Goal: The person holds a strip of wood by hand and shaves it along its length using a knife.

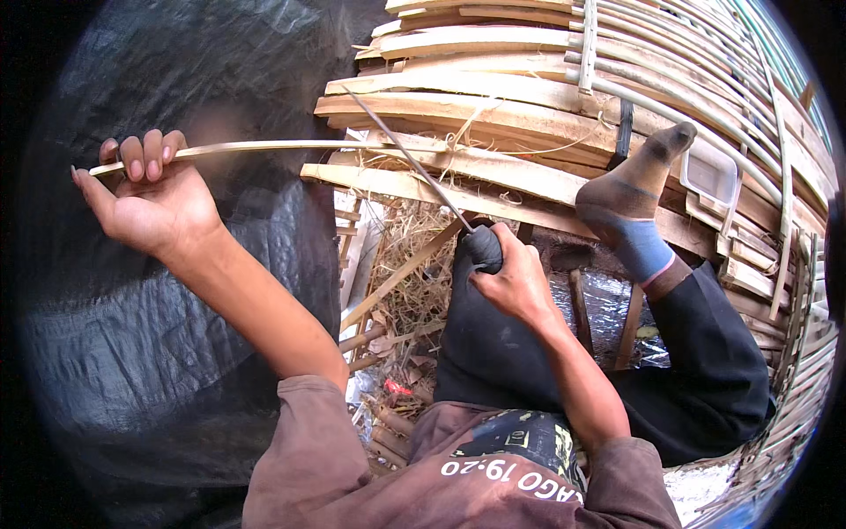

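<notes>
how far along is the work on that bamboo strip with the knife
Done, by the look of it: a stack of split slats lies ahead, with shavings below. In hand: the left hand grips one end of a thin bamboo strip, while the right hand holds a knife whose blade meets it. What remains cannot be told; the strip's far end is hidden.

The person wears a faded brownish-mauve shirt (370, 476) with sleeves pushed up above the elbows, the cuffs bunched and creased well back from each hand. A dark printed patch with pale lettering sits on the chest between the two sleeves. Both forearms are bare down to the left hand (154, 198) and the right hand (515, 282). Beyond the right hand come black trousers (705, 370) and a worn sock (630, 212), grey-brown at the toe, blue at the ankle, edged with a pink band.
</notes>
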Action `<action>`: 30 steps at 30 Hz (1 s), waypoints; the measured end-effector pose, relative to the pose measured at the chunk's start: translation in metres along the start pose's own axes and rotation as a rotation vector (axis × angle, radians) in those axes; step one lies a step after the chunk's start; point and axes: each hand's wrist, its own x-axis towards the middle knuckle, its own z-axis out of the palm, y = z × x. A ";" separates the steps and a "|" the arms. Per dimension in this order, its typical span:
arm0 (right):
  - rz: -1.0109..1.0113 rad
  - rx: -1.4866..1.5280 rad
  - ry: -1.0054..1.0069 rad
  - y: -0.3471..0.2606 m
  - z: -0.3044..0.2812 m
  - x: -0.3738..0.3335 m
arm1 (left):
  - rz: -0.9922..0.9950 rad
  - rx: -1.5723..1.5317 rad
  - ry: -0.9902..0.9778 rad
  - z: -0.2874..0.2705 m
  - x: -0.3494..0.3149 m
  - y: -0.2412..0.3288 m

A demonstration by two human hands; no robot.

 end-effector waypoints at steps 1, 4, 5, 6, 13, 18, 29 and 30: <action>0.013 -0.021 0.000 0.001 0.002 0.001 | 0.007 0.013 0.011 -0.002 0.000 -0.001; -0.002 0.002 0.048 0.026 0.010 0.007 | 0.016 0.016 -0.003 -0.011 0.002 -0.002; 0.040 -0.060 0.050 0.032 0.010 0.008 | 0.021 0.007 -0.026 -0.013 0.003 -0.001; 0.081 -0.122 0.052 0.036 0.009 0.008 | 0.023 0.008 -0.026 -0.013 0.005 -0.002; 0.029 -0.072 0.001 0.006 -0.004 -0.002 | 0.020 0.012 -0.010 -0.005 0.006 -0.007; -0.042 -0.082 0.070 0.018 0.007 0.000 | 0.044 0.001 -0.023 -0.002 0.007 -0.006; 0.007 -0.012 -0.019 -0.008 -0.013 -0.003 | -0.013 -0.095 -0.148 -0.016 0.011 -0.004; 0.012 -0.009 -0.023 -0.006 -0.010 -0.005 | -0.010 -0.105 -0.165 -0.020 0.013 -0.002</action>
